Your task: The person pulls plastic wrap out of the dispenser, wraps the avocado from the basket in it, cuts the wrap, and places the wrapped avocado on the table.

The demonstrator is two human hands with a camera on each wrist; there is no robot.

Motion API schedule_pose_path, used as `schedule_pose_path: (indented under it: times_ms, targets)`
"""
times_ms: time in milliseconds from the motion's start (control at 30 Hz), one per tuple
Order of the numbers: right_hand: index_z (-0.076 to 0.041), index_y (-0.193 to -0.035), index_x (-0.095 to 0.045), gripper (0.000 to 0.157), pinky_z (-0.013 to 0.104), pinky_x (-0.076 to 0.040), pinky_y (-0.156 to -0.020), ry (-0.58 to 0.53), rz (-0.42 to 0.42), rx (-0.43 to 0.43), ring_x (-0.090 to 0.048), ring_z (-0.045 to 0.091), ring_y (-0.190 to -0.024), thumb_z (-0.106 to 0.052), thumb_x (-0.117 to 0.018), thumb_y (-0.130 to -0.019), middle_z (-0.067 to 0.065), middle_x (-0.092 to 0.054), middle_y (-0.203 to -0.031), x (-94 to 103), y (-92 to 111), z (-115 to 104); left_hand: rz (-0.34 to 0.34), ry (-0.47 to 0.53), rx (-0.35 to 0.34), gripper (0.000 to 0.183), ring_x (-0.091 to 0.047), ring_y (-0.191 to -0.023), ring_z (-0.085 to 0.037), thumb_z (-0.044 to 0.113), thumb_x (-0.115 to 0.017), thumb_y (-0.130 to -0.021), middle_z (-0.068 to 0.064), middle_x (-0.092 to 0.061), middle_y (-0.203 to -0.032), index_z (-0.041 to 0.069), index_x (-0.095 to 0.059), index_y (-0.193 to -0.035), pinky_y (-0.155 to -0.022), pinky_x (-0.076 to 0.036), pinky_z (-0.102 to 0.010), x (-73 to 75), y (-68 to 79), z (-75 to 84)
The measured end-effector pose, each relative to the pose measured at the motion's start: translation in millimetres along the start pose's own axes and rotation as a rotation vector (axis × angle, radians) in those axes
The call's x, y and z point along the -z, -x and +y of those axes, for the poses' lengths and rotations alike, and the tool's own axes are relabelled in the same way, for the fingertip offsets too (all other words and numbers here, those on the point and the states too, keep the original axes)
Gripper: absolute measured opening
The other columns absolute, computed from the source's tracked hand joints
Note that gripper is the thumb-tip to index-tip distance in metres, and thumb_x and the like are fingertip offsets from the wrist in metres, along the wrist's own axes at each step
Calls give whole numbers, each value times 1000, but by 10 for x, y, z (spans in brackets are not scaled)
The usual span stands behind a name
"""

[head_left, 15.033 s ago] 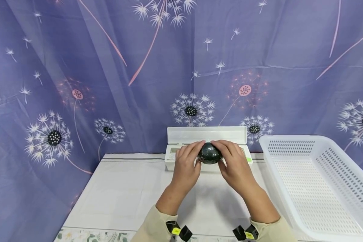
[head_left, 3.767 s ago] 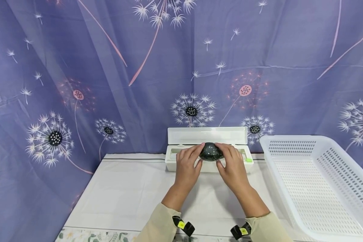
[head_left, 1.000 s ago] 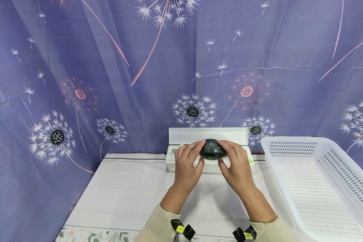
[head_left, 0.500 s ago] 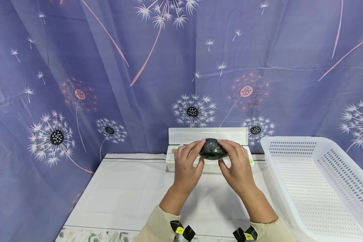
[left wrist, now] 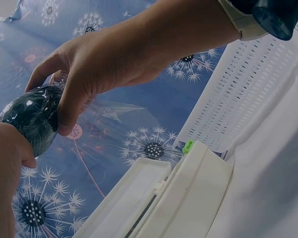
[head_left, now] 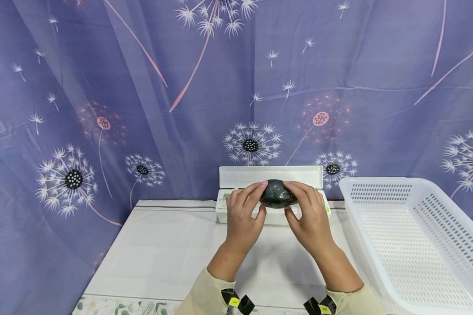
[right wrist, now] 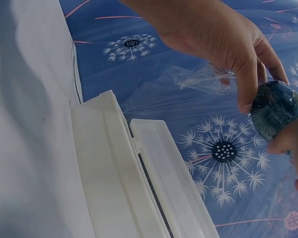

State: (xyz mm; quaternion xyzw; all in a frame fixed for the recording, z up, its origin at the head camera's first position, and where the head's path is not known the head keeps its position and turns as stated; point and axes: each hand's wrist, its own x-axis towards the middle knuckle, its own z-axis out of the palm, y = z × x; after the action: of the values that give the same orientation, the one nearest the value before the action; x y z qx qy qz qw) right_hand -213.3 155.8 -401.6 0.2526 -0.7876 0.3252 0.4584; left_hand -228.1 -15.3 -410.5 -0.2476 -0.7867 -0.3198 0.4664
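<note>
The film-wrapped dark object (head_left: 277, 194) is raised above the front half of the white box, held between two hands and apart from everything below it. A blue-violet curtain (head_left: 197, 122) printed with white and pink dandelions fills the background. In front of it stretches a white surface (head_left: 161, 253), with a strip of floral print (head_left: 122, 306) along its near edge. A large, translucent white basket (head_left: 410, 245) with perforated walls stands at the right. Left of the basket, against the curtain, sits the long white box (head_left: 276, 218), its lid (head_left: 271, 175) standing upright along the back edge.

Two beige sleeves (head_left: 205, 293) come in from the bottom. The left hand (head_left: 242, 214) grasps the object from its left side, and the right hand (head_left: 310, 214) has a matching grip on the right, fingers at the upper edge and thumbs lower down on the near side. The object looks glossy, very dark green and rounded. Loose clear film (right wrist: 203, 82) trails beside the left hand in the right wrist view. Black devices (head_left: 245, 304) with yellow labels sit at both cuffs. Smallest is a bright green piece (left wrist: 187, 147) at the right end of the box.
</note>
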Motion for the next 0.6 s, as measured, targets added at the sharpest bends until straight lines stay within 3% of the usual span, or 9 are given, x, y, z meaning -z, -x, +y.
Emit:
schedule_pose_path:
  times_ms: [600]
  targets:
    - [-10, -132, -57, 67, 42, -38, -90, 15, -11, 3, -56, 31, -109, 8, -70, -68, 11, -59, -124, 80, -35, -66, -17, -3, -8, 61, -55, -102, -18, 4, -72, -77, 4, -64, -125, 25, -59, -133, -79, -38, -33, 101, -59, 66]
